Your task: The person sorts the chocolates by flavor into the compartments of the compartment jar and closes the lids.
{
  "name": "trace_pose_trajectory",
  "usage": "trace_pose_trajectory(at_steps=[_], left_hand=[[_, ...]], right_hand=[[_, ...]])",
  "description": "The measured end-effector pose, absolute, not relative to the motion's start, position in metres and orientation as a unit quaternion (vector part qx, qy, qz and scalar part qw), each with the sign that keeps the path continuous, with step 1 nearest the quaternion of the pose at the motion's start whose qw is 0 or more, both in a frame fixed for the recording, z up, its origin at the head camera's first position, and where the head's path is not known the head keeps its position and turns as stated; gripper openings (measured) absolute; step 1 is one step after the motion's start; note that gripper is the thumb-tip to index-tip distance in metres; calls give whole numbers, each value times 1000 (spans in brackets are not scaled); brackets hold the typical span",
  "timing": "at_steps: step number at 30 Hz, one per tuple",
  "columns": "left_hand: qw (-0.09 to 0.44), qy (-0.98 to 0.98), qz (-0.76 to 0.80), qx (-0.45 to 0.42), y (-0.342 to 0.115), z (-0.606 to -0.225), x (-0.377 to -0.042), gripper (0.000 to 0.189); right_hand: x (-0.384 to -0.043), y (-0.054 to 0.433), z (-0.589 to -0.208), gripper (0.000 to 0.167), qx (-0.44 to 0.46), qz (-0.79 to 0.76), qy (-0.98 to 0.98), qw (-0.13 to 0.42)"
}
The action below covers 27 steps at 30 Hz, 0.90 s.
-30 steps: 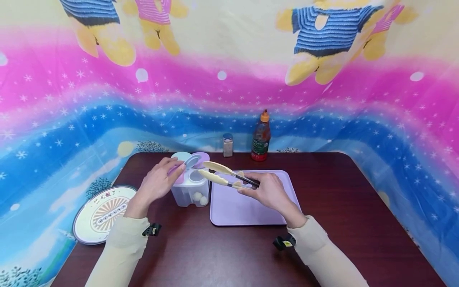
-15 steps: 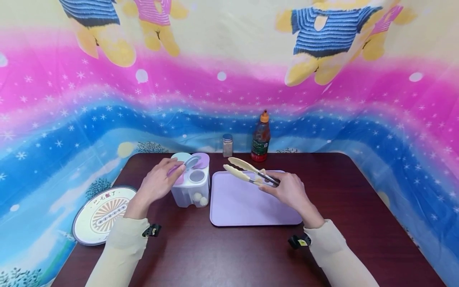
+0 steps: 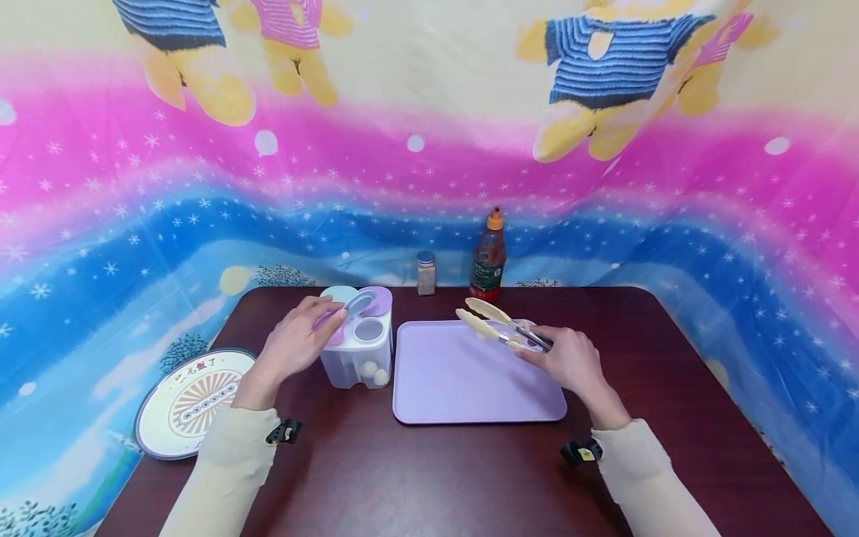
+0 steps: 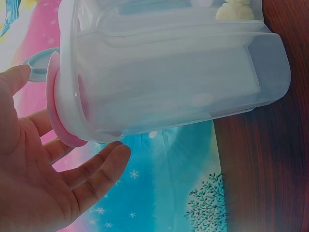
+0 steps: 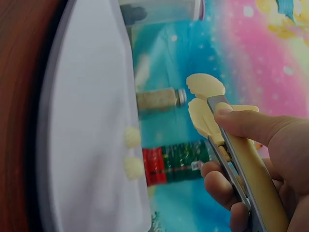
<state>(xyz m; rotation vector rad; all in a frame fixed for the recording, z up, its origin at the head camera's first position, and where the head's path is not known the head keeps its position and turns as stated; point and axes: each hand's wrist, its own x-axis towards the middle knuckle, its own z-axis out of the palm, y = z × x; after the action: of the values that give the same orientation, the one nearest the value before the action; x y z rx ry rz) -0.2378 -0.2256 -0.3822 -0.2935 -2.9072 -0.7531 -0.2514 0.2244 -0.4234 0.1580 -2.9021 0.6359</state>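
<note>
At the left, my left hand (image 3: 293, 341) pinches the raised flip lid (image 3: 361, 304) of a clear four-part storage container (image 3: 340, 367). In the left wrist view the thumb touches the pale blue lid rim (image 4: 39, 65), with the other fingers spread beside a pink lid (image 4: 62, 106). Pale balls (image 3: 373, 371) show through the container's wall, below the uncovered round opening. My right hand (image 3: 573, 364) grips kitchen tongs (image 3: 480, 324) with cream tips over the lilac tray (image 3: 439, 395). Nothing shows between the tips. Two pale balls (image 5: 133, 167) lie near the tray's edge.
Behind the tray stand a red sauce bottle (image 3: 488, 268) with an orange cap and a small shaker jar (image 3: 426, 274). A round patterned plate (image 3: 168, 410) sits at the table's left edge. A printed curtain (image 3: 403, 186) hangs behind the dark table (image 3: 403, 477).
My right hand has carried the tongs right, from beside the container's opening to above the tray's right part. The left hand stays at the lid.
</note>
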Motion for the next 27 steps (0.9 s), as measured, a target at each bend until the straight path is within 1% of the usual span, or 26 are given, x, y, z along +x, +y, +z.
trace_pose_trajectory(at_steps=[16,27], left_hand=[[66,-960,-249,-105,-226,-384,-239,62],[63,-960,-252,-103,-226,-383,-238,63]], right_hand=[[-262,234,-445,66,9,178,-984,32],[-261,234,-450,65,15,161,-987,17]])
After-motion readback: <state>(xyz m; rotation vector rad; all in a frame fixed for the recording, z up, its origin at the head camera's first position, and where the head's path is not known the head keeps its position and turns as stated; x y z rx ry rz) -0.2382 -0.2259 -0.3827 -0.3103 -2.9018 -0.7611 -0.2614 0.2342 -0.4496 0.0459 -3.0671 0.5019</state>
